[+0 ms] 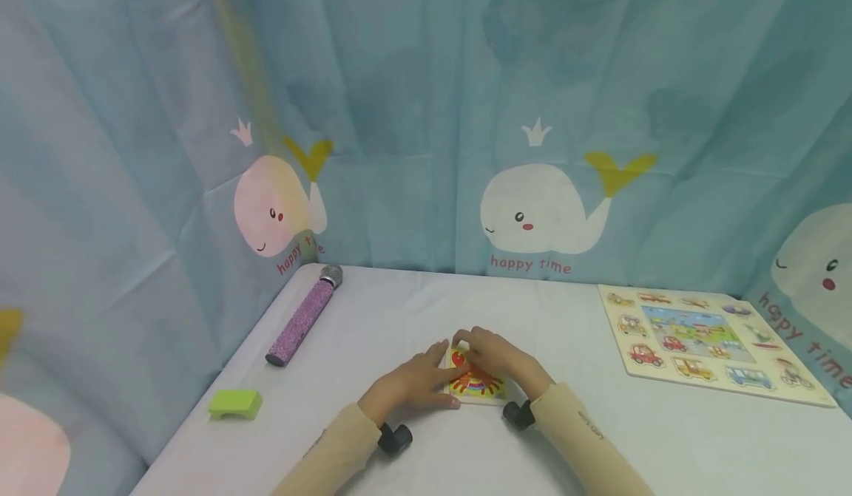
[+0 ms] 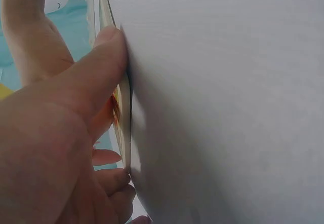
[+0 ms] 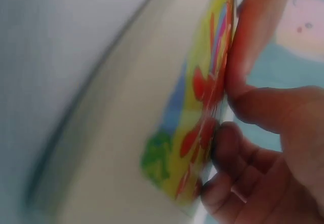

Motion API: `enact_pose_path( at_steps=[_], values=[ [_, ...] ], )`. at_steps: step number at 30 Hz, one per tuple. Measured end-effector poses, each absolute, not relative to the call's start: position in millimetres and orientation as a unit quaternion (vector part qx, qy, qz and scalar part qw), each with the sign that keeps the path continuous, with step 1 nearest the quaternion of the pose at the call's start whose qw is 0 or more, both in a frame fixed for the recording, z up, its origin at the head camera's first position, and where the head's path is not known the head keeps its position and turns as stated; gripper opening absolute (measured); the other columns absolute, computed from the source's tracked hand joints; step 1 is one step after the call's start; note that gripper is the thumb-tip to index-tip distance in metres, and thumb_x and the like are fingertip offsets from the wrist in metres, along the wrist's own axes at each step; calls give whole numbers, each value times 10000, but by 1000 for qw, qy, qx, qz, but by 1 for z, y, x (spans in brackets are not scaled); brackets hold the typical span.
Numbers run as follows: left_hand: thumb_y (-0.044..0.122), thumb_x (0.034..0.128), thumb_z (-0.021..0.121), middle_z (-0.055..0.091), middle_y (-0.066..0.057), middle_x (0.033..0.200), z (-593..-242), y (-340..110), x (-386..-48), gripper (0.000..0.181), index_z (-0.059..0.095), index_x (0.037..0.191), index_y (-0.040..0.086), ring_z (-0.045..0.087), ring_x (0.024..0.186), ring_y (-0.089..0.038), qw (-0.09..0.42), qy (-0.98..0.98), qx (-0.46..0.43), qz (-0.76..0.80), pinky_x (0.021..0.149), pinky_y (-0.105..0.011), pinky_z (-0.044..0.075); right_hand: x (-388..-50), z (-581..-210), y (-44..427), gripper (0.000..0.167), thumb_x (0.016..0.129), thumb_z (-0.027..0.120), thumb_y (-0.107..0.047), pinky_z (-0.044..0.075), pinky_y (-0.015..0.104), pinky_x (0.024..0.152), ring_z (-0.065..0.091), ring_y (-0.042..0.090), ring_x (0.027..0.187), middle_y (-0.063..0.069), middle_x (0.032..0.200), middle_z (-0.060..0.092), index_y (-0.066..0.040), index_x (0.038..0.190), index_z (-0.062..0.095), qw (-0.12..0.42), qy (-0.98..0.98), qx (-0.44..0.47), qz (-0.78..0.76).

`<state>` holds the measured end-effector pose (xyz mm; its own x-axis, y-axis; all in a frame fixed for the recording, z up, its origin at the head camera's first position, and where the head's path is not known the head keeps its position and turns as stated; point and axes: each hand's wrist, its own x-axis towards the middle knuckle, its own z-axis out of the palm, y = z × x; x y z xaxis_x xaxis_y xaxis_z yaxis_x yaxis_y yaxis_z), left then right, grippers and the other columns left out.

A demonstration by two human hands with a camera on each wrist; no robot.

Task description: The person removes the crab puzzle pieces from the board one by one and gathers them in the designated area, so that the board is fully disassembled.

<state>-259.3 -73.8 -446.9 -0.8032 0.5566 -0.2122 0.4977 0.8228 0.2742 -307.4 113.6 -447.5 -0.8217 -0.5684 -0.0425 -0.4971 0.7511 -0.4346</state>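
Picture board (image 1: pixel 476 386) lies flat btwn your L hand (image 1: pixel 419 382), spread at its left side, & R hand (image 1: pixel 494 352), curled over it. Can't tell if R pinches.

We see wooden edges on the red-and-yellow picture board (image 1: pixel 475 389), rough glitter and metal mesh on the microphone (image 1: pixel 305 322), smooth, plastic-looking green block (image 1: pixel 236 403), matt tablecloth (image 1: pixel 399 300).
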Motion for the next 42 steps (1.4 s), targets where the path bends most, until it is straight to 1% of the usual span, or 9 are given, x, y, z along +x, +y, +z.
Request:
enact_pose_path(
  at_steps=[6, 9, 12, 17, 26, 32, 37, 40, 42],
  values=[
    [570, 796, 577, 138, -117, 1547, -445, -73, -259, 660, 326, 1391, 429, 216, 1395, -353, 135, 944, 280, 106, 1063, -570, 291, -305, -444, 111, 269, 894, 551, -101, 530, 378, 762, 524, 147, 740, 13, 924, 541, -206, 1140, 569, 77, 938, -285, -181],
    [567, 798, 577, 136, -119, 1547, -444, -74, -259, 658, 326, 1391, 430, 201, 1401, -346, 135, 944, 280, 106, 1071, -564, 281, -304, -444, 109, 279, 893, 553, -105, 538, 378, 750, 530, 141, 728, 13, 928, 542, -212, 1150, 568, 72, 940, -285, -171],
    [568, 794, 579, 143, -112, 1547, -445, -75, -258, 656, 329, 1386, 438, 186, 1409, -330, 136, 946, 277, 104, 1072, -561, 283, -303, -444, 106, 290, 886, 558, -105, 542, 364, 733, 523, 133, 703, 8, 912, 534, -217, 1153, 572, 67, 943, -286, -158],
    [561, 789, 591, 159, -111, 1544, -445, -76, -256, 652, 340, 1379, 443, 212, 1401, -333, 132, 946, 277, 101, 1065, -556, 299, -298, -442, 101, 300, 875, 578, -111, 523, 326, 664, 508, 130, 668, 6, 891, 521, -218, 1155, 576, 57, 947, -282, -143],
    [578, 785, 580, 157, -104, 1545, -450, -75, -255, 645, 348, 1373, 447, 217, 1399, -331, 137, 942, 287, 111, 1060, -558, 304, -293, -445, 103, 283, 884, 582, -120, 464, 266, 572, 485, 138, 640, 14, 888, 472, -213, 1149, 549, 63, 949, -272, -146],
    [585, 777, 579, 163, -108, 1543, -449, -75, -255, 649, 359, 1371, 441, 219, 1398, -333, 130, 943, 287, 109, 1052, -560, 315, -295, -446, 103, 277, 880, 596, -137, 489, 264, 587, 489, 132, 636, 10, 898, 466, -218, 1135, 524, 56, 949, -270, -152],
    [570, 781, 583, 159, -125, 1540, -445, -75, -255, 649, 360, 1375, 433, 232, 1390, -349, 130, 943, 287, 106, 1040, -569, 325, -299, -448, 105, 281, 883, 598, -176, 542, 342, 709, 539, 137, 738, 5, 961, 509, -214, 1152, 527, 62, 947, -258, -180],
    [558, 783, 592, 160, -131, 1539, -442, -74, -254, 645, 370, 1373, 423, 239, 1386, -355, 132, 943, 286, 108, 1040, -567, 326, -303, -449, 108, 255, 876, 594, -152, 534, 363, 774, 551, 133, 802, 1, 971, 558, -154, 1129, 565, 58, 941, -250, -221],
    [558, 784, 592, 158, -128, 1541, -441, -74, -254, 642, 374, 1372, 421, 239, 1386, -353, 133, 943, 284, 107, 1040, -565, 327, -305, -449, 111, 212, 868, 593, -124, 528, 338, 755, 552, 127, 797, 6, 944, 582, -106, 1079, 600, 55, 933, -246, -259]
  ],
)
